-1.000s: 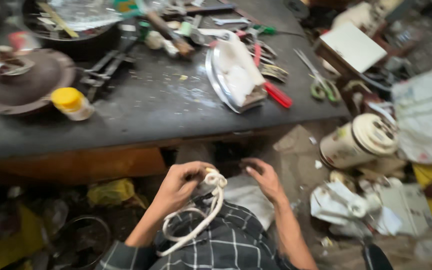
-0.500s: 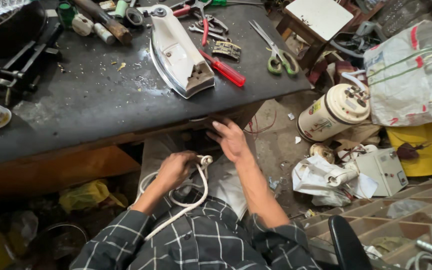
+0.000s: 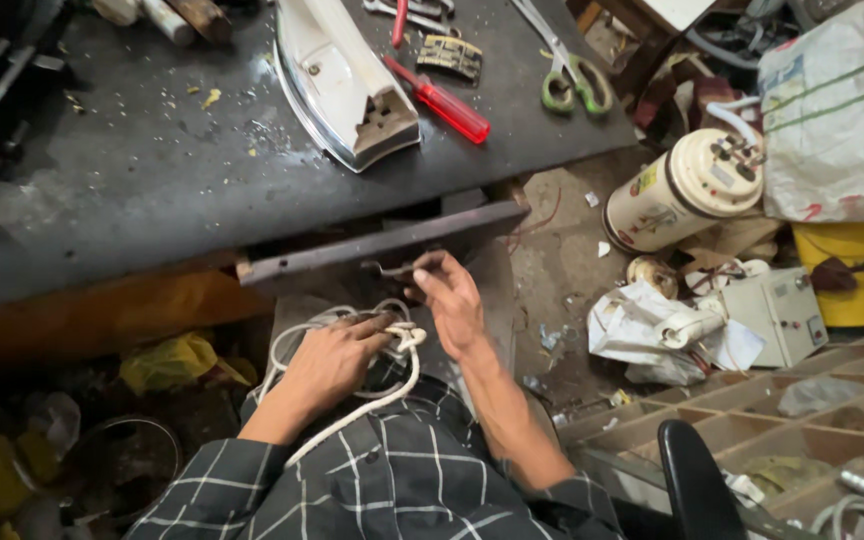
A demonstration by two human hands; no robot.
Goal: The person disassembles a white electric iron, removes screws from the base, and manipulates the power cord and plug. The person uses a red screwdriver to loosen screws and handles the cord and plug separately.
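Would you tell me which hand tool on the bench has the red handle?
The screwdriver, lying beside the iron's broken rear end, has a translucent red handle. The scissors farther right have green handles.

I'm in a cluttered repair workshop. My dark surface (image 3: 152, 190) carries an opened iron (image 3: 337, 75); right of the iron lie a red screwdriver (image 3: 442, 100) and scissors (image 3: 567, 75). Farther right, broken appliances (image 3: 687, 190) litter the floor.
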